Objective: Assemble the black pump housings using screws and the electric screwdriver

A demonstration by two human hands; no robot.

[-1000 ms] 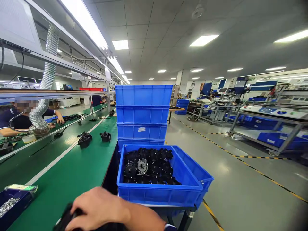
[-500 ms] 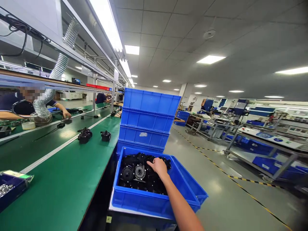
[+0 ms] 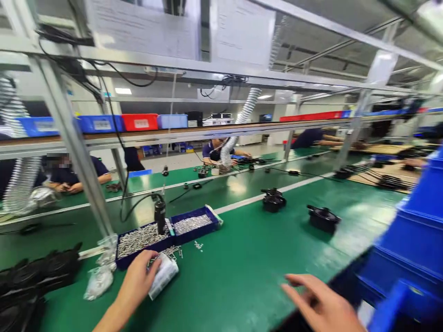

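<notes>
My left hand (image 3: 140, 272) is at a small white container (image 3: 164, 275) with loose screws (image 3: 173, 251) by its far edge. Its thumb and fingers are curled together at the container's left side; what lies between them is hidden. Behind stand two dark blue trays, a left one (image 3: 128, 263) of long screws and a right one (image 3: 199, 234) of small screws. A black electric screwdriver (image 3: 159, 216) hangs over the left tray. My right hand (image 3: 321, 302) hovers near the bench's front edge, fingers apart, holding nothing. Beyond it, two black pump-like housings (image 3: 323, 220) (image 3: 273, 200) rest on the green bench.
Black parts (image 3: 41, 272) are piled at left beside a clear plastic bag (image 3: 99, 280). Stacked blue crates (image 3: 411, 235) stand at right. A metal post (image 3: 74, 138) and shelf rise over the bench. Co-workers (image 3: 81, 173) sit across the line.
My view has swung left from the crates to the bench. One hand was over the black parts in the blue crate; now both hands show, the left one at the white container.
</notes>
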